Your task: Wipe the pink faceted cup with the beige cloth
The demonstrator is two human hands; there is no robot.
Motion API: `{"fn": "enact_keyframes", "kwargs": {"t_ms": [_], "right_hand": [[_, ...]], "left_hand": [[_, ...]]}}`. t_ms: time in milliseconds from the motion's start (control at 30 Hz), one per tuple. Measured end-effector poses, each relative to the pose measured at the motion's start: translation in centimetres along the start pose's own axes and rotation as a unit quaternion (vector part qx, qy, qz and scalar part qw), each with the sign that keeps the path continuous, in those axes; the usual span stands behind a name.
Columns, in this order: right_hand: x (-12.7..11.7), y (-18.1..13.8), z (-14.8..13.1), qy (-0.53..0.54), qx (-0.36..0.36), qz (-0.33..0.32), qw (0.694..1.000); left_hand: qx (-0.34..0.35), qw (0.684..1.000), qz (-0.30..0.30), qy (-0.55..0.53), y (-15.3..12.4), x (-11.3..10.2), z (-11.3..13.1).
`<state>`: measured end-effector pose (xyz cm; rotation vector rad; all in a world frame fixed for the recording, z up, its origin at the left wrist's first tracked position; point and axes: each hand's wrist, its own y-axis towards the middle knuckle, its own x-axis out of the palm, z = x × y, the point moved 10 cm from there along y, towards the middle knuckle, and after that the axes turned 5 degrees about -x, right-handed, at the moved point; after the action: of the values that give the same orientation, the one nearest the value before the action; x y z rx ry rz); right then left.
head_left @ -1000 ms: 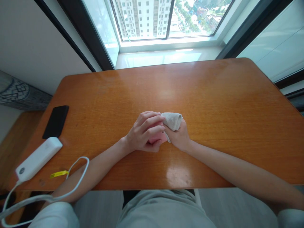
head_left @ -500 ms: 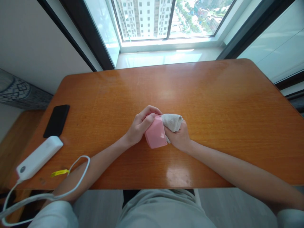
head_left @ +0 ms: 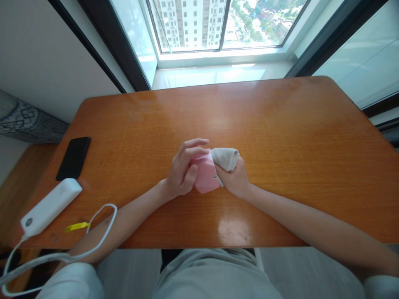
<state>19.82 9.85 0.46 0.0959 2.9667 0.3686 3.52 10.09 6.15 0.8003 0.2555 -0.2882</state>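
A small pink box [head_left: 207,174] with a glossy surface is between my hands, above the near middle of the table. My left hand [head_left: 184,168] is around its left side, with the thumb along the near left edge and the other fingers loosely spread over the top. My right hand [head_left: 235,176] grips a bunched whitish-grey cloth [head_left: 225,158] against the box's right side. A bit of cloth also shows below the right thumb. The right fingertips are hidden behind the cloth and box.
The brown wooden table [head_left: 264,120] stands before a window [head_left: 221,25]. At the left lie a black phone [head_left: 74,158] and a white power strip or adapter [head_left: 51,207]. Its white cable [head_left: 104,245], carrying a yellow tag [head_left: 77,226], loops over my left forearm.
My left hand has loosened its fingers and shifted slightly left and down, its thumb sliding from the box's top to its left edge. The box, cloth and right hand stay nearly in place.
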Motion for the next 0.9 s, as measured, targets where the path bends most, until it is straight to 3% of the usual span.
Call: {"fn": "enact_keyframes", "kwargs": {"t_ms": [100, 200, 467, 600, 733, 900], "right_hand": [[0.1, 0.2, -0.6, 0.008, -0.020, -0.004, 1.000], [0.1, 0.5, -1.0, 0.017, -0.027, -0.004, 0.999], [-0.2, 0.0, -0.7, 0.005, -0.019, 0.011, 1.000], [-0.3, -0.2, -0.9, -0.008, -0.040, 0.016, 0.999], [-0.4, -0.2, -0.7, -0.030, -0.025, 0.016, 0.999], [-0.3, -0.4, -0.8, -0.020, -0.021, 0.011, 1.000]], "left_hand": [[0.223, 0.968, -0.047, 0.102, -1.9, 1.4, 3.2], [0.272, 0.949, -0.041, 0.156, -2.5, 2.0, 3.4], [0.153, 0.985, -0.039, 0.071, -0.7, 1.2, 2.9], [-0.003, 0.997, -0.053, -0.055, 0.4, 1.1, 1.1], [-0.163, 0.972, -0.067, -0.153, 0.3, 1.8, -1.6], [-0.322, 0.916, -0.084, -0.223, 0.0, 2.5, -4.0]]}}
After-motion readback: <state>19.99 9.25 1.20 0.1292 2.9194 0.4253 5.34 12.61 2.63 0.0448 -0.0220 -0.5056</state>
